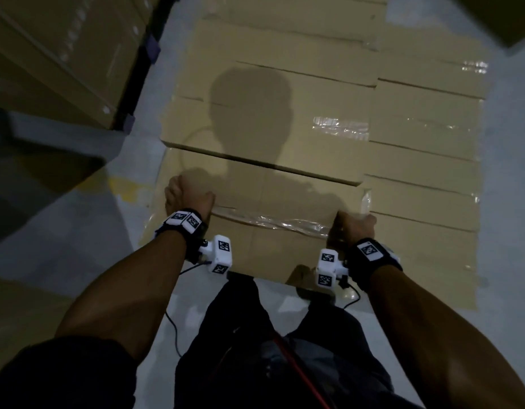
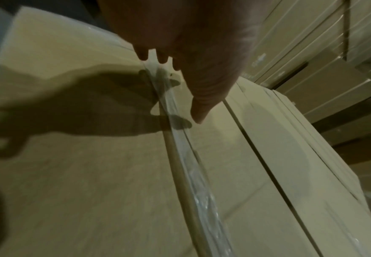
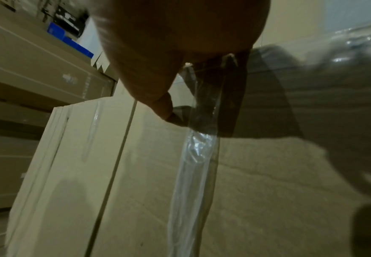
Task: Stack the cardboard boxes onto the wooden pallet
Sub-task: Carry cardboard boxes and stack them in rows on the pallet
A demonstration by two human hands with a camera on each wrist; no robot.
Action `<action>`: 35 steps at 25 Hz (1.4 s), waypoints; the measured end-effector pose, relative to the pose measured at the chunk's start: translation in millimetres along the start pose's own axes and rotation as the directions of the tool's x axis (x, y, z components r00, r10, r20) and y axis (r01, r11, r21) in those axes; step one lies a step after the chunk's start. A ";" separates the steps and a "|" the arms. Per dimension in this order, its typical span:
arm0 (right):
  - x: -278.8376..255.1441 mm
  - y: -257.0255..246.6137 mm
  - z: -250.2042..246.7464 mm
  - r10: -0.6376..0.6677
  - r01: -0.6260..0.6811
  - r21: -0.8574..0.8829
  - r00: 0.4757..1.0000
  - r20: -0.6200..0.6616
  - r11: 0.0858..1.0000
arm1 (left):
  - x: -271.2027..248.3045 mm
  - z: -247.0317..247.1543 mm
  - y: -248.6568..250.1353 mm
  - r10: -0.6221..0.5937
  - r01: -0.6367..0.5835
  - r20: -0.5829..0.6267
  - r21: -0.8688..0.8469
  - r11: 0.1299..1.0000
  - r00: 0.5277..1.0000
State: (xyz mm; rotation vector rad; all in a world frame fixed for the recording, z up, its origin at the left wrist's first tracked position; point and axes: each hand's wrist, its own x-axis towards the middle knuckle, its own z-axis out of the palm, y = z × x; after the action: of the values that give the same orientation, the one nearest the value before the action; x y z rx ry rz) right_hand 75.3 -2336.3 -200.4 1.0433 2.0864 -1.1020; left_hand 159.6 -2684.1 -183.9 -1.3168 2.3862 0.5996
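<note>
The person bends over a flat brown cardboard box (image 1: 273,228) sealed with clear tape (image 1: 284,224). The left hand (image 1: 189,197) and the right hand (image 1: 355,227) grip its two short ends, fingers curled over the edges, I think to keep it level. It lies near the front of a layer of similar tan boxes (image 1: 270,119). The wooden pallet is hidden.

Stacked cardboard boxes (image 1: 270,119) hide the pallet, and both hands' fingertips (curled under) stay unseen.
</note>
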 end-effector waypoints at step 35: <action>-23.5 6.1 34.3 0.008 0.007 0.108 0.991 -0.135 0.994 | 51.2 -59.0 -33.2 -0.131 0.139 0.046 -0.250 0.958 0.990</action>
State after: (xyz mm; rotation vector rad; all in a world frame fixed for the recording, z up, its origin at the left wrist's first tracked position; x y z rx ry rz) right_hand 97.0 -2372.2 -202.9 1.2004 2.1516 -1.1847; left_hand 156.3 -2766.9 -165.3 -1.5494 2.2301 0.8994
